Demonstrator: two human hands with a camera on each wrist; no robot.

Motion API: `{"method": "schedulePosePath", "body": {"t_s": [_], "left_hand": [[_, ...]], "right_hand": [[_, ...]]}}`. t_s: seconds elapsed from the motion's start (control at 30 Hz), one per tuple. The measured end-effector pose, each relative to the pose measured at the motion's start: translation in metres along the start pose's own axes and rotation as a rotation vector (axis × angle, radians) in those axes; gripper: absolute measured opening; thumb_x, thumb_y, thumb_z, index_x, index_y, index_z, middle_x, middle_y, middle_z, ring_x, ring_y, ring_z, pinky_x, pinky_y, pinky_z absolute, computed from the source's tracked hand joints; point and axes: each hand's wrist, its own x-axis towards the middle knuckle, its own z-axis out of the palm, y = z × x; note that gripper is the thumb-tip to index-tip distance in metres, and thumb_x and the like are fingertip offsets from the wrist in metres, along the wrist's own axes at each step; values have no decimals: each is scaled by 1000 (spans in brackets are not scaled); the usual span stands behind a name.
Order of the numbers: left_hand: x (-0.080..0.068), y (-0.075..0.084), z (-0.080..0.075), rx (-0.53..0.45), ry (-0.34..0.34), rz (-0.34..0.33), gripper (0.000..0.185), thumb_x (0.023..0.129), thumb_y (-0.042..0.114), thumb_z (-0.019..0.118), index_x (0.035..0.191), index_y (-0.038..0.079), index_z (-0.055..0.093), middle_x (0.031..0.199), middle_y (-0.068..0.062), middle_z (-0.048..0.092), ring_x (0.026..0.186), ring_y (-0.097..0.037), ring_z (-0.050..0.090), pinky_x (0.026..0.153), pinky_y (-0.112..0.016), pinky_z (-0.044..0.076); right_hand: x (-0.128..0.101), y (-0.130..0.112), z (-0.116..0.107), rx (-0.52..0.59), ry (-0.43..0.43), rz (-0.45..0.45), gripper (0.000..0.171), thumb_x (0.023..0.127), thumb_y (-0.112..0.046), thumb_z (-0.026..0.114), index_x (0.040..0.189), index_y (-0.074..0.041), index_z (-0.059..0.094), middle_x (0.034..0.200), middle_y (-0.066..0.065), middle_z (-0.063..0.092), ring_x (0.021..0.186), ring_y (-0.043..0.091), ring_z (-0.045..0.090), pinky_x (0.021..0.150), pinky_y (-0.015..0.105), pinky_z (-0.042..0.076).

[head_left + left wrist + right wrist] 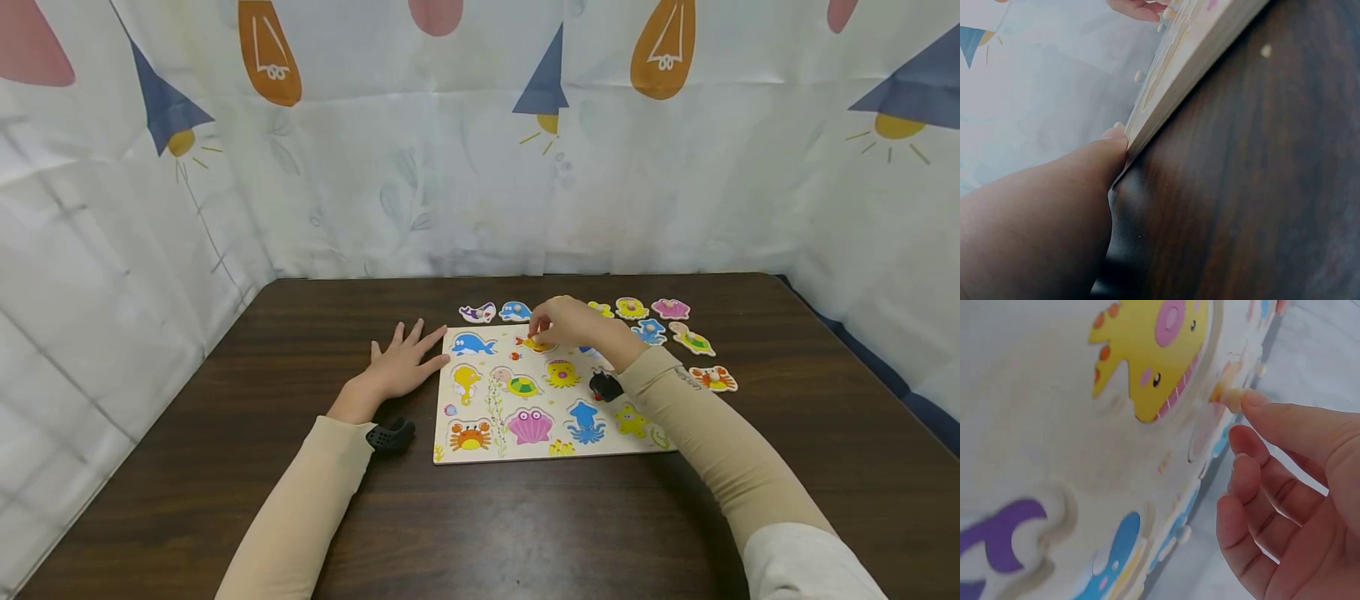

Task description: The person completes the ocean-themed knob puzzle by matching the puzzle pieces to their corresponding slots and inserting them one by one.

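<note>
A wooden sea-animal puzzle board (525,454) lies flat on the dark table. My right hand (542,332) reaches over its far edge and pinches the small peg (1230,397) of an orange-yellow fish piece (534,342) near the top row. The right wrist view shows a fingertip (1254,400) on that peg, beside the yellow octopus piece (1154,356). My left hand (408,358) lies flat on the table with fingers spread. One of its fingers (1100,150) touches the board's left edge (1191,62).
Several loose animal pieces lie behind and right of the board: a whale (477,312), a pink shell (671,308), a turtle (692,339) and a crab (713,378). A patterned curtain (480,167) encloses the table on three sides.
</note>
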Motion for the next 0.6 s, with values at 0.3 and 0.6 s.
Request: {"method": "schedulePosePath", "body": {"t_s": [0.3,0.6], "left_hand": [[1,-2,1,0,-3,-6,71,107,57,41,166,25,20,170,-21,5,152,-50,-3,109,-80,-4],[-1,-3,0,-3,-4,2,72,107,56,43,167,25,19,170,-21,4,153,-50,-5,109,-80,-6]], "right_hand": [[-18,10,-14,19,70,-28,17,97,-13,73,113,-8,75,100,7,68,95,26,59,89,42,54],[-44,35,-30,76,147,20,20,99,-9,68,118,-2,73,104,11,68,94,29,60,87,44,56]]}}
